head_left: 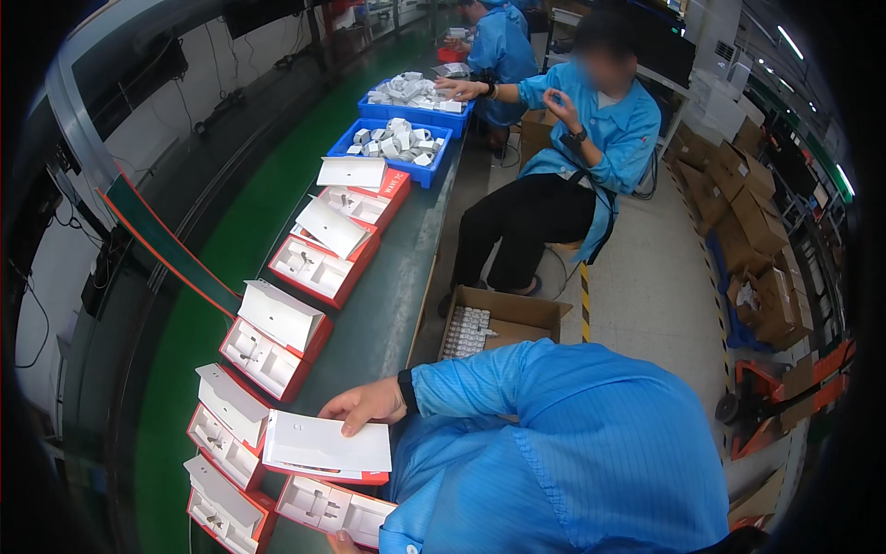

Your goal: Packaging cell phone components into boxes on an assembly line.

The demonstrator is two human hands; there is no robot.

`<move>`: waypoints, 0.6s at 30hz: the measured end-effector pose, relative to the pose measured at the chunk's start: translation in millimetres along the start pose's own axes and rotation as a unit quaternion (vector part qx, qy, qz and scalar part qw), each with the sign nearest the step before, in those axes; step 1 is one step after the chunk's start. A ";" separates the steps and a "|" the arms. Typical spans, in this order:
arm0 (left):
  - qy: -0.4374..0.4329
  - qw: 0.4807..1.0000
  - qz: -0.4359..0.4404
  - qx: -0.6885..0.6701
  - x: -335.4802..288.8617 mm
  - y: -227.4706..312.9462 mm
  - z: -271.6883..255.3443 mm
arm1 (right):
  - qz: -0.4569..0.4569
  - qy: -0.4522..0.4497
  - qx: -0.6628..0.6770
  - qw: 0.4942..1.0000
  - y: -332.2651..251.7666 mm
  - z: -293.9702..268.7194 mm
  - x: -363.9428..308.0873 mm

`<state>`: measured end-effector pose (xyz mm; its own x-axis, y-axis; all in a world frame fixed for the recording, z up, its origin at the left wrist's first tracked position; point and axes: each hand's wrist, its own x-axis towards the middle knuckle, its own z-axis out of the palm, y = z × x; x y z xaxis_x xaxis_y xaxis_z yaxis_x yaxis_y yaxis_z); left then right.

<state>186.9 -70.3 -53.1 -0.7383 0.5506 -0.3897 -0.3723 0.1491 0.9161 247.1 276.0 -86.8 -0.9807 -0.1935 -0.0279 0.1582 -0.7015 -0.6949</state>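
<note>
My right hand (pixel 365 406), with a black band at the wrist, grips a white flat panel (pixel 323 443), thumb on top and fingers at its far edge. Red edging shows beneath the panel, which lies over the raised lid side of an open red and white box (pixel 309 499). The box's white tray has cut-out compartments; I see nothing in them. At the lower edge, my left hand (pixel 342 543) holds the near side of that box; most of it is out of frame. More open boxes (pixel 221 434) of the same kind stand close to its left.
Up the dark work table (pixel 406 277) stand further open boxes (pixel 318 263) and two blue bins (pixel 434 171) of small white parts. A co-worker (pixel 591 138) sits beyond, one hand over the far bin. A carton (pixel 517 319) of white pieces is on the right.
</note>
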 end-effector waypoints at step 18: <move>0.007 0.999 0.034 0.009 8.8 -9.3 5.8 | -0.013 0.027 0.003 1.000 3.5 -1.5 -4.1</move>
<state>187.2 -62.0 -64.5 -0.7687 0.5490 -0.3282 -0.3109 0.1276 0.9418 251.5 275.3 -90.1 -0.9893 -0.1377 -0.0479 0.1322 -0.7097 -0.6920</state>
